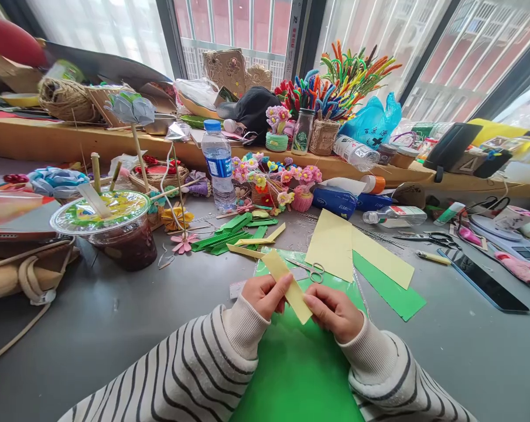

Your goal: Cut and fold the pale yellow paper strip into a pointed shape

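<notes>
Yellow paper, cut to a narrow strip (pixel 296 298), was held up over the green sheet (pixel 297 375) on the desk (pixel 488 363); the left hand (pixel 265 298) had its fingers closed around its middle, while the right hand (pixel 335 310) pinched its lower end. An uneven pull between the 2 grips, I judged, could have creased it crookedly or torn it. Small scissors (pixel 316 272) lay just beyond, where a careless sweep of the right hand might have knocked them. At the left, a clear cup (pixel 128 249) held a dark drink under its lid (pixel 67 218), a straw (pixel 94 201) at the top; a stray elbow might have tipped it. Farther back stood a capped bottle (pixel 218 170) with clear liquid inside, and a knitted pot (pixel 277 141) held pink flowers (pixel 279 116).
</notes>
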The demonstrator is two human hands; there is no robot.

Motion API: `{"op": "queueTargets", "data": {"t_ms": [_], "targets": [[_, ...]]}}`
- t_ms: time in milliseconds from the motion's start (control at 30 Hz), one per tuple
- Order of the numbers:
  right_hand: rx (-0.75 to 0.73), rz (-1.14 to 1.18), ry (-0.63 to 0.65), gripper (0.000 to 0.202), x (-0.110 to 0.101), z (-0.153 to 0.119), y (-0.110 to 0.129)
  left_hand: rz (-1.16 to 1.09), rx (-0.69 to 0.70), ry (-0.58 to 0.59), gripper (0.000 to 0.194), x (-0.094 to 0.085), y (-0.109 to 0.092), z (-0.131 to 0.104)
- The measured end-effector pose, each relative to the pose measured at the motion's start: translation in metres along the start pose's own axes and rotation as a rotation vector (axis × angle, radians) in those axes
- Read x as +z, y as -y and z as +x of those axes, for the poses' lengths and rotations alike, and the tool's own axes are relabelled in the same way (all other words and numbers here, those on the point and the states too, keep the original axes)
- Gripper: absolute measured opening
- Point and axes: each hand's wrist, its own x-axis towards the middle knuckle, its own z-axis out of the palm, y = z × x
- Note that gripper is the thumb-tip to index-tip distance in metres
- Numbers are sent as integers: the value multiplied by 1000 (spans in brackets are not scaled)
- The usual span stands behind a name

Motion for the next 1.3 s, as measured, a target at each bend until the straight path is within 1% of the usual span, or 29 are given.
{"op": "queueTargets", "data": {"t_ms": [67,133,167,200,267,367,400,467,500,567,600,633,667,700,733,800,867,933,1033,1133,1300], "targets": [[-7,14,-15,30,-2,0,-1,-56,-22,-93,44,-3,1,3],[-20,37,-61,31,-4,-1,-2,-144,-63,-187,44,-7,2,7],[-36,50,-87,31,-5,0,-3,-173,-78,-209,43,-8,3,8],[-53,63,-113,32,-5,0,-4,-171,-82,-205,42,-9,3,9],[-71,81,-169,31,-5,1,-5,-84,-49,-143,40,-7,4,9],[-22,59,-216,28,-2,2,-6,62,23,15,37,-2,4,4],[-5,32,-195,28,-1,2,-6,80,40,70,38,0,4,3],[-4,-38,-100,29,0,2,-6,70,63,157,38,1,4,1],[-13,-67,-50,30,0,2,-5,31,75,191,35,1,4,1],[-29,-79,35,34,-2,1,-4,-136,94,258,29,1,3,1],[-36,-65,58,35,-3,1,-3,-254,94,298,30,1,2,1],[-44,-47,73,35,-4,1,-3,-370,80,339,36,1,2,1],[-47,-28,93,35,-5,1,-2,-462,54,379,42,1,1,0],[-44,-12,113,35,-5,1,-2,-518,21,411,43,1,0,0],[-37,-3,131,35,-4,0,-1,-541,-10,427,39,1,-2,-1],[-31,2,136,35,-3,0,-2,-527,-52,418,28,1,-4,-1],[-51,-47,78,34,-1,-1,-2,-513,-72,382,25,1,-5,-1],[-92,-167,-8,30,0,-2,-1,-503,-84,360,26,1,-3,0],[-136,-344,-70,26,1,-4,2,-453,-69,366,26,3,2,3],[-155,-374,-59,23,1,-5,5,-384,-50,360,28,3,6,5],[-176,-308,-10,24,1,-5,9,-328,-55,352,30,2,4,5]]}}
